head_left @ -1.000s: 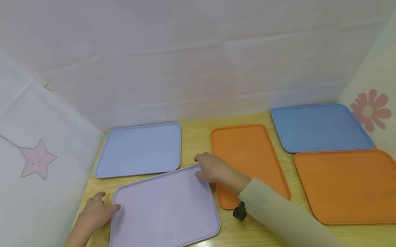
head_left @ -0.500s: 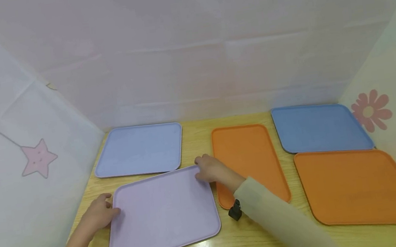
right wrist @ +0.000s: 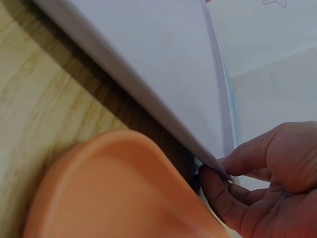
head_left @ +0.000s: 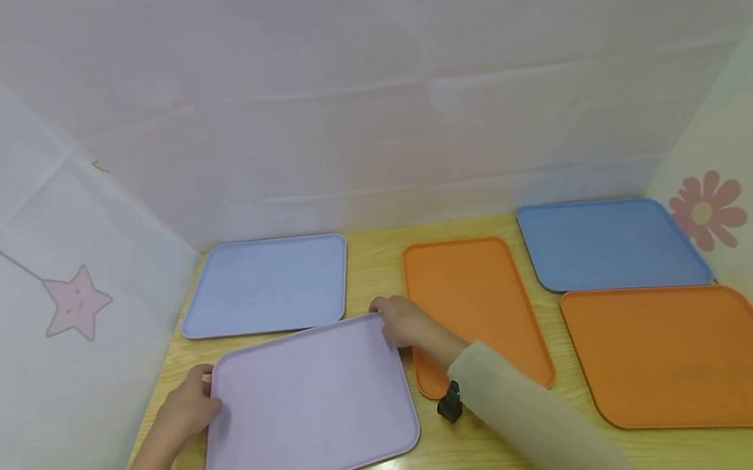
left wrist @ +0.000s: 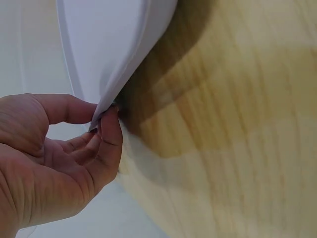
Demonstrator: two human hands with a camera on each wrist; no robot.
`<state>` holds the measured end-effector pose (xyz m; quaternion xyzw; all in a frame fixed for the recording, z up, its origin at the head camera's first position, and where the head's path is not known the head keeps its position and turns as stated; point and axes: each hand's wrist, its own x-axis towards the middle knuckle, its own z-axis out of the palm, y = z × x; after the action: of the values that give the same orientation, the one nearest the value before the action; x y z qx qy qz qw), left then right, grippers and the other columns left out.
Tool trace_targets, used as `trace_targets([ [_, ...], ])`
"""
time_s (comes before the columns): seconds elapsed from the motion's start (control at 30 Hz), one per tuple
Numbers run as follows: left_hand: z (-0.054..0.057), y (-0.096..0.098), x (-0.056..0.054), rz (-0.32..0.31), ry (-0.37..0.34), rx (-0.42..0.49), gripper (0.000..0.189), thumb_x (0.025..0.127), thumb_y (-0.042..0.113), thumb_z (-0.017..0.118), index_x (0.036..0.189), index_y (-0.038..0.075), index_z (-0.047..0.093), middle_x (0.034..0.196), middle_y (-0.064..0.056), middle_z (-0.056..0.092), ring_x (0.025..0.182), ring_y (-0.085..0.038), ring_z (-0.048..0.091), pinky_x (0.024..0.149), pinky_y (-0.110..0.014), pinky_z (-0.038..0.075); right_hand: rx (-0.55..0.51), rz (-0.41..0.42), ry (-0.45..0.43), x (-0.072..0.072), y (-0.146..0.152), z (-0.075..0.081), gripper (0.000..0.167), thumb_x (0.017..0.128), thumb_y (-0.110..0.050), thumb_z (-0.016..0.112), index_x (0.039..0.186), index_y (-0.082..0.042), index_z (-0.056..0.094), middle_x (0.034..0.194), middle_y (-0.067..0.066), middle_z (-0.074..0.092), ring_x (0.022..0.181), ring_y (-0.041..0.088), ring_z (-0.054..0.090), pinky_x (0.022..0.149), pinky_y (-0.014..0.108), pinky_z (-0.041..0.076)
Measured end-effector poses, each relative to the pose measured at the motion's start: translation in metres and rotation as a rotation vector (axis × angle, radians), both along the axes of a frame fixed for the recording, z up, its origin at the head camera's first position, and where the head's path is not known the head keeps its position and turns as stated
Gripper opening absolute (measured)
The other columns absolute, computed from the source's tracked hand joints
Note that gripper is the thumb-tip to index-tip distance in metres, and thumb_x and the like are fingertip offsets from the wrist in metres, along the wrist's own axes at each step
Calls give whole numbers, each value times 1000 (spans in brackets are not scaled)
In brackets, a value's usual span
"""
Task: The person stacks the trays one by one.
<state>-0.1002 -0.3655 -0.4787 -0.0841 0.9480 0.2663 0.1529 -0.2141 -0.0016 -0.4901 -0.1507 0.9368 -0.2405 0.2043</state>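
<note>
A pale purple tray (head_left: 310, 410) lies slightly askew on the wooden table, left of centre. My left hand (head_left: 188, 407) pinches its left rim near the far corner; in the left wrist view the thumb is above the rim and the curled fingers (left wrist: 110, 144) are beneath. At the far right corner my right hand (head_left: 404, 320) pinches the rim likewise, thumb on top and fingers (right wrist: 225, 196) under it. Both wrist views show a shadowed gap between the tray's edge and the wood.
A light blue tray (head_left: 265, 285) lies just behind the purple one. An orange tray (head_left: 474, 301) stands lengthwise under my right wrist. At the right are a blue tray (head_left: 609, 244) and a larger orange tray (head_left: 692, 356). Fabric walls (head_left: 360, 110) close off the back and sides.
My left hand has closed in on the left rim, its fingers going from spread to pinching. The right fingers have tightened at the far corner. The purple tray has barely shifted.
</note>
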Motion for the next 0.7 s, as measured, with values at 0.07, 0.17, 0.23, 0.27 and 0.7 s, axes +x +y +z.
trace_targets([
  [0.07,5,-1,-1,-10,8,-12,66,83,4,53,142,-17,32,112,-33,63,92,-37,66,72,-45,56,-25,-10,-22,-1,2,3,47,94,2,56,138,-14,59,131,10,63,100,24,56,81,35,52],
  [0.17,9,-2,-2,-17,11,2,66,85,4,52,144,-16,32,112,-35,63,90,-34,67,69,-41,56,-66,-26,-55,-1,5,7,47,95,1,55,138,-16,60,129,9,63,99,25,56,74,33,51],
  [0.23,10,-3,-3,-25,11,14,66,86,4,51,146,-16,32,112,-36,63,88,-34,67,67,-39,56,-94,-30,-65,-2,8,10,47,95,1,54,137,-16,61,126,10,63,97,25,57,68,31,50],
  [0.27,11,-3,-4,-30,9,13,66,86,4,51,146,-16,31,113,-37,62,88,-34,67,67,-39,56,-110,-28,-68,-3,10,12,46,94,2,55,137,-15,61,123,11,63,94,25,58,65,30,51],
  [0.7,22,15,-7,12,-56,388,63,96,2,45,152,-14,21,110,-31,64,78,-25,69,65,-43,62,-133,0,-104,-22,43,30,43,94,-2,60,133,-18,66,112,12,66,81,22,62,65,28,52],
])
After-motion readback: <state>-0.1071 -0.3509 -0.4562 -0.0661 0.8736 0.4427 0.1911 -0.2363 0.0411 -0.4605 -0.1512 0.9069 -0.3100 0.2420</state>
